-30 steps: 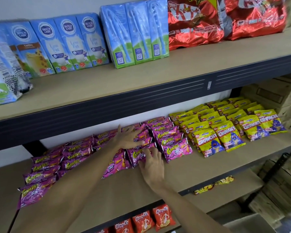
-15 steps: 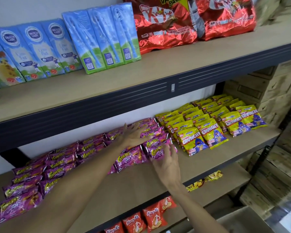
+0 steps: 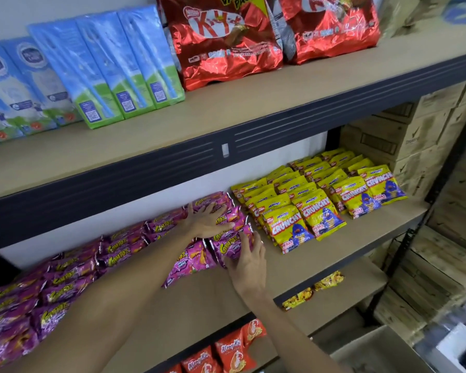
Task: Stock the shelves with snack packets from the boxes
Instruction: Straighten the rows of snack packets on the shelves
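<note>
Metal-framed shelving with tan boards fills the view.

Middle shelf (image 3: pixel 199 305): purple snack packets (image 3: pixel 65 286) in overlapping rows from lower left up to centre. Yellow snack packets (image 3: pixel 318 211) just beside them to the right, also in rows.

Left hand (image 3: pixel 207 222): flat on the rightmost purple rows at centre frame, fingers straight and spread, palm down, pressing; nothing gripped.

Right hand (image 3: pixel 249 262): just below and right of the left hand. Fingers nearly straight, laid along the right edge of the front purple packet (image 3: pixel 230 247), thumb at its lower corner. Touches it, not wrapped round it. That packet lies on the shelf board at the front of its row.

Top shelf (image 3: pixel 253 103): blue-and-green drink cartons (image 3: pixel 119 71) upper left, red foil bags (image 3: pixel 221 41) upper centre.

Lower shelf: orange packets (image 3: pixel 232 351) at bottom centre, a few small yellow packets (image 3: pixel 328 281) further right.

Stacked cardboard boxes (image 3: pixel 414 130) at right edge, beyond the frame upright. Open box (image 3: pixel 382 351) at lower right, contents not visible.
</note>
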### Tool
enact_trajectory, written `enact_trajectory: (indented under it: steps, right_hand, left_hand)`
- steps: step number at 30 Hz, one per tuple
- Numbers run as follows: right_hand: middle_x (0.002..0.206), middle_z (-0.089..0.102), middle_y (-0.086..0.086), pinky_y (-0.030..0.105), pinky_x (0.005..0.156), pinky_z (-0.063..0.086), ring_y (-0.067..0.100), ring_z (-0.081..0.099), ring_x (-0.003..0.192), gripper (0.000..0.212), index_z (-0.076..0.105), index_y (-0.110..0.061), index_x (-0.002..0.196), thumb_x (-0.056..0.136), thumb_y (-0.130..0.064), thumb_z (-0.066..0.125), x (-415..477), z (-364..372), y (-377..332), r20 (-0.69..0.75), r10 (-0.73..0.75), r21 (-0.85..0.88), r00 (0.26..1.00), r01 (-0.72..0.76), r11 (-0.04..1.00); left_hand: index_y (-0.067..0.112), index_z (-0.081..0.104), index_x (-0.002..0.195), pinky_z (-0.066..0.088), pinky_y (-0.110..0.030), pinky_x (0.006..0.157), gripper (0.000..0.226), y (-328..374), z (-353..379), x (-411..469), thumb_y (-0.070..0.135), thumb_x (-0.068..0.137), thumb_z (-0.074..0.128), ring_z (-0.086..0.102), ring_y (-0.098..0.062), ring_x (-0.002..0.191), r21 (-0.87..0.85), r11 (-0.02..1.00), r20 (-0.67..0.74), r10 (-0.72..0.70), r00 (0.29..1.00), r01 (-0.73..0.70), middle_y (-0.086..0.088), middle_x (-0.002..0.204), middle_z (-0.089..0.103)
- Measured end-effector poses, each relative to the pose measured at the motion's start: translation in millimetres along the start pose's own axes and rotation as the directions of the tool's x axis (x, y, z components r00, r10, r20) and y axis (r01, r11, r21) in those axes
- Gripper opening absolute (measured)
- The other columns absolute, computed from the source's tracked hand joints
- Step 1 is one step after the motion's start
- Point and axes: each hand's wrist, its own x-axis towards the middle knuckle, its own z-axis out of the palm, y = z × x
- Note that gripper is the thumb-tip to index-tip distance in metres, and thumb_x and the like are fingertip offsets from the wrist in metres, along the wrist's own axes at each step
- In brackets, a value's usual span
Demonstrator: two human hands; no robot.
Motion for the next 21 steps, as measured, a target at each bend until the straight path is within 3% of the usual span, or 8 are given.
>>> enact_trajectory:
  steps: [7, 11, 16, 21]
  right_hand:
    - [0.158, 0.028, 0.015, 0.049, 0.103, 0.048, 0.036, 0.034, 0.142, 0.082, 0.031, -0.024, 0.152, 0.086, -0.053, 0.07, 5, 8, 3, 0.009, 0.007, 0.0, 1.0, -0.007, 1.0]
    - [0.163, 0.018, 0.014, 0.049, 0.109, 0.043, 0.035, 0.025, 0.148, 0.087, 0.025, -0.026, 0.155, 0.085, -0.056, 0.068, -1, -4, 2, 0.041, 0.002, 0.039, 0.999, -0.004, 0.999]
    - [0.163, 0.018, 0.014, 0.052, 0.114, 0.037, 0.031, 0.024, 0.149, 0.08, 0.028, -0.027, 0.153, 0.088, -0.055, 0.066, -1, -35, 15, -0.021, -0.032, 0.072, 0.999, 0.033, 0.997]
    - [0.163, 0.019, 0.014, 0.05, 0.113, 0.035, 0.034, 0.021, 0.15, 0.066, 0.032, -0.024, 0.152, 0.097, -0.054, 0.053, 11, -68, 55, -0.06, 0.027, 0.05, 0.998, -0.024, 0.998]
  left_hand:
    - [0.037, -0.004, 0.157, -0.016, -0.066, 0.113, 0.091, -4, 6, 11, 0.086, 0.081, 0.007, -0.001, -0.03, 0.153, 0.076, 0.997, -0.05, -0.005, 0.999, 0.009, -0.008, 0.166, -0.008]
    - [0.037, 0.005, 0.158, -0.014, -0.065, 0.115, 0.091, 2, 0, 10, 0.085, 0.081, 0.004, 0.003, -0.029, 0.153, 0.057, 0.998, -0.159, 0.006, 0.987, 0.003, -0.008, 0.166, -0.004]
    - [0.039, 0.007, 0.157, -0.011, -0.065, 0.116, 0.098, 32, -17, 17, 0.087, 0.073, -0.006, 0.01, -0.03, 0.153, 0.058, 0.997, -0.232, 0.065, 0.97, -0.053, -0.007, 0.166, 0.004]
    - [0.037, 0.01, 0.157, -0.011, -0.064, 0.116, 0.079, 77, -34, 27, 0.08, 0.09, 0.013, 0.01, -0.032, 0.152, 0.018, 0.991, -0.203, 0.133, 0.97, -0.132, -0.008, 0.166, 0.006]
